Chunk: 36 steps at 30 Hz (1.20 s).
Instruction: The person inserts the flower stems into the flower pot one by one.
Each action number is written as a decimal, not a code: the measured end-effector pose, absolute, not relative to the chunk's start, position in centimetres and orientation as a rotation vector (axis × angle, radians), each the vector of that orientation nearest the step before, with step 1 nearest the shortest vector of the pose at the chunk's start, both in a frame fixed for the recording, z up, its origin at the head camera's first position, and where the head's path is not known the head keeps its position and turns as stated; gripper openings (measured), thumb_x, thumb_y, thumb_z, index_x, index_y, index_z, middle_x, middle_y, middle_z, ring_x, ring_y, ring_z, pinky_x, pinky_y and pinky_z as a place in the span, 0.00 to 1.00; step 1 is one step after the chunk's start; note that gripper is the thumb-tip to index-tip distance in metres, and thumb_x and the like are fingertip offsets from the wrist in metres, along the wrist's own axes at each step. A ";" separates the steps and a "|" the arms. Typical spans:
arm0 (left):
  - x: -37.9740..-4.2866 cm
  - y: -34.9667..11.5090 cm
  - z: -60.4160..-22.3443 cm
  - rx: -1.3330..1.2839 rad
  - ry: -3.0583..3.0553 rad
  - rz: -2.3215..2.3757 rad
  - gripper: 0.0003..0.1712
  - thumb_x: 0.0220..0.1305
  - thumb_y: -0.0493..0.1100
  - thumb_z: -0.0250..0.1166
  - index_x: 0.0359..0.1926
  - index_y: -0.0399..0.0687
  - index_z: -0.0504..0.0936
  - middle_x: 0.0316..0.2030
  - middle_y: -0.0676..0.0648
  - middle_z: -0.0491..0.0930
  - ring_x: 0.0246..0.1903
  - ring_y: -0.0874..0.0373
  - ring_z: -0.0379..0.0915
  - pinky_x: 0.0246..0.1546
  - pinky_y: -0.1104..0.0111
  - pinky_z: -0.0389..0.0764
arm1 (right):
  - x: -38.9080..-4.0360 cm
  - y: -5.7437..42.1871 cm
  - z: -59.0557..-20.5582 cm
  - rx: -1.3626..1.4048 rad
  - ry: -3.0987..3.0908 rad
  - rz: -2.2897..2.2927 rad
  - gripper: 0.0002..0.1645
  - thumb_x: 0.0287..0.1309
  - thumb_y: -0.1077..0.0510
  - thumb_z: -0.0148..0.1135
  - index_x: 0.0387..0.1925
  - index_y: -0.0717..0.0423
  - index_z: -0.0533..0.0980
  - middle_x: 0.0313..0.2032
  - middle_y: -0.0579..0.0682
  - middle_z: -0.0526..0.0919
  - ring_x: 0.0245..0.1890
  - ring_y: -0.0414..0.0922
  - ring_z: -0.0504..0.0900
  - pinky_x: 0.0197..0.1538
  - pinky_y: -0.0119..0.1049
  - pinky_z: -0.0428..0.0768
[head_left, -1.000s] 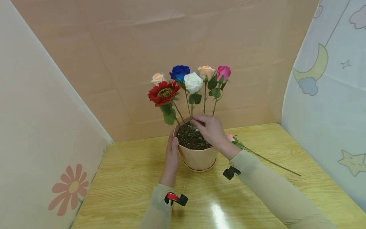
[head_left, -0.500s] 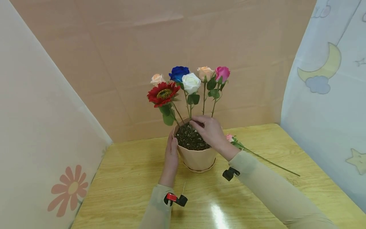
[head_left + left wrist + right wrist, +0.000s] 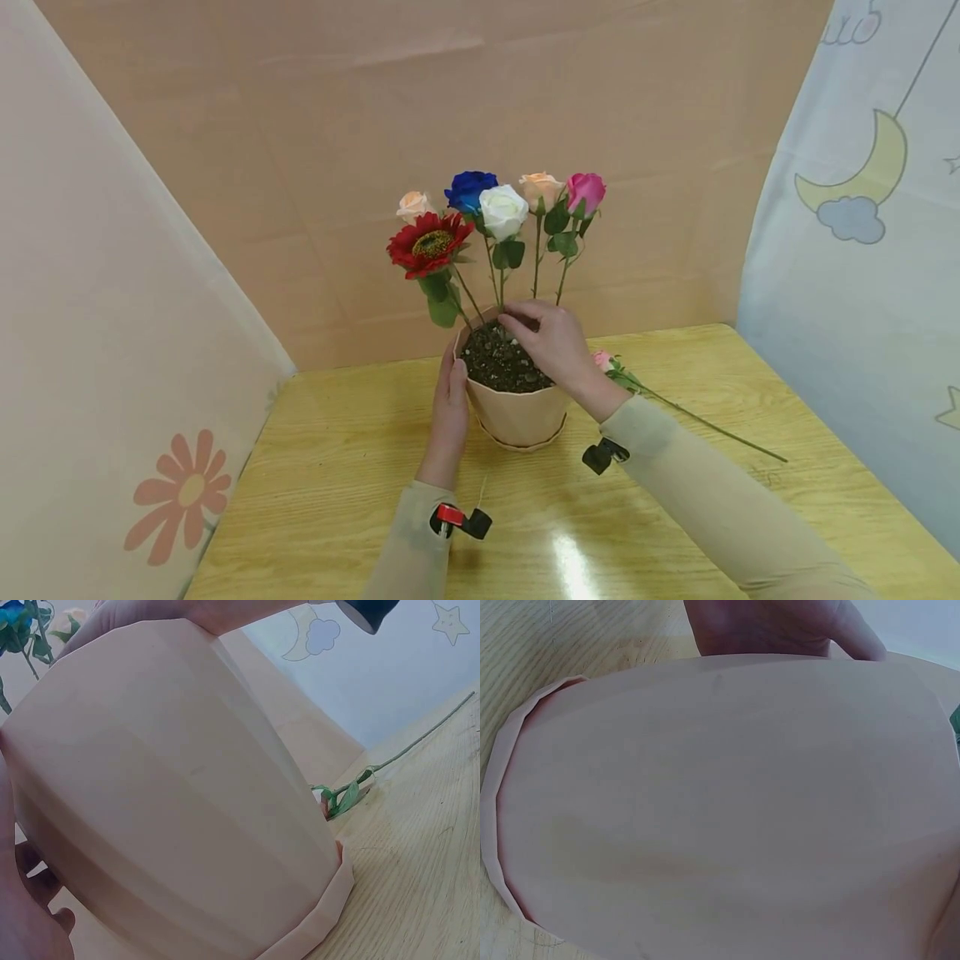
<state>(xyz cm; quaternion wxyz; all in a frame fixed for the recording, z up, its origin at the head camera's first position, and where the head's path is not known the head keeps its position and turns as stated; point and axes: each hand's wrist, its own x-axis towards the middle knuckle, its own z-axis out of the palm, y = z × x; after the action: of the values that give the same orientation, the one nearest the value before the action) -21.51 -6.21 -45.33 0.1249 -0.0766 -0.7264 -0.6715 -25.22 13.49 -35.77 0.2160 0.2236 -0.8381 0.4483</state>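
Note:
My right hand (image 3: 551, 342) reaches over the soil and pinches the stem of a white rose (image 3: 503, 212) low down, close above the dirt. The rose stands upright in a pale pink flowerpot (image 3: 519, 417) filled with dark soil (image 3: 502, 362). On the pot's left side, my left hand (image 3: 450, 408) grips the wall, thumb near the rim. In the left wrist view several fingers (image 3: 43, 885) show round the side of the pot. The right wrist view is mostly pot wall, with the left hand (image 3: 780, 626) against its far side.
Around the white rose stand a red gerbera-like flower (image 3: 431, 244), a blue rose (image 3: 471, 192), a magenta rose (image 3: 586, 193) and two peach roses, one (image 3: 413, 206) at the left. A pink flower (image 3: 602, 360) lies on the wooden table (image 3: 337, 467), right of the pot, its long stem pointing frontward.
The white rose has shifted very slightly left and up against its neighbours. Both hands stay at the same places on the stem and the pot.

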 end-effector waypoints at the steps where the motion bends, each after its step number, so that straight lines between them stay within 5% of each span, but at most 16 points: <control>1: -21.5 -6.2 -45.3 -0.224 -2.117 -1.957 0.34 0.92 0.60 0.41 0.90 0.60 0.55 0.87 0.47 0.52 0.86 0.43 0.44 0.82 0.38 0.50 | -25.2 13.5 -35.8 0.616 -2.324 1.248 0.19 0.77 0.50 0.72 0.60 0.56 0.90 0.55 0.54 0.92 0.51 0.52 0.91 0.56 0.54 0.88; 17: -21.7 -6.3 -45.9 -0.215 -2.129 -1.961 0.34 0.92 0.61 0.41 0.90 0.64 0.54 0.87 0.49 0.51 0.86 0.43 0.44 0.82 0.37 0.51 | -25.2 13.6 -36.0 0.557 -2.322 1.315 0.22 0.75 0.46 0.73 0.60 0.54 0.89 0.48 0.49 0.92 0.45 0.47 0.90 0.52 0.51 0.88; 26: -21.5 -6.2 -45.6 -0.218 -2.134 -1.951 0.34 0.92 0.61 0.43 0.90 0.63 0.55 0.87 0.48 0.53 0.85 0.43 0.46 0.82 0.37 0.51 | -23.7 16.4 -35.6 0.456 -2.310 1.491 0.24 0.75 0.44 0.73 0.65 0.50 0.87 0.54 0.47 0.92 0.52 0.46 0.90 0.58 0.51 0.87; 33: -21.6 -6.3 -45.5 -0.227 -2.137 -1.930 0.33 0.92 0.60 0.41 0.89 0.64 0.56 0.87 0.49 0.53 0.86 0.43 0.45 0.81 0.36 0.51 | -22.2 21.5 -36.4 0.434 -2.394 1.433 0.28 0.75 0.40 0.72 0.66 0.49 0.86 0.54 0.47 0.92 0.53 0.47 0.89 0.50 0.37 0.86; 36: -21.7 -6.4 -45.4 -0.225 -2.140 -1.917 0.33 0.92 0.59 0.41 0.89 0.62 0.56 0.87 0.48 0.53 0.86 0.42 0.45 0.81 0.36 0.51 | -21.7 23.2 -37.0 0.440 -2.456 1.391 0.28 0.75 0.40 0.72 0.67 0.49 0.85 0.54 0.46 0.91 0.54 0.48 0.89 0.58 0.48 0.85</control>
<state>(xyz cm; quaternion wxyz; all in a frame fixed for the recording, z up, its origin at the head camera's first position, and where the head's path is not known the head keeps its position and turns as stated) -21.69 -6.39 -45.44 0.1293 -0.0775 -0.7364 -0.6596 -21.70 23.19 -37.03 0.1419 0.1525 -0.8511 0.4819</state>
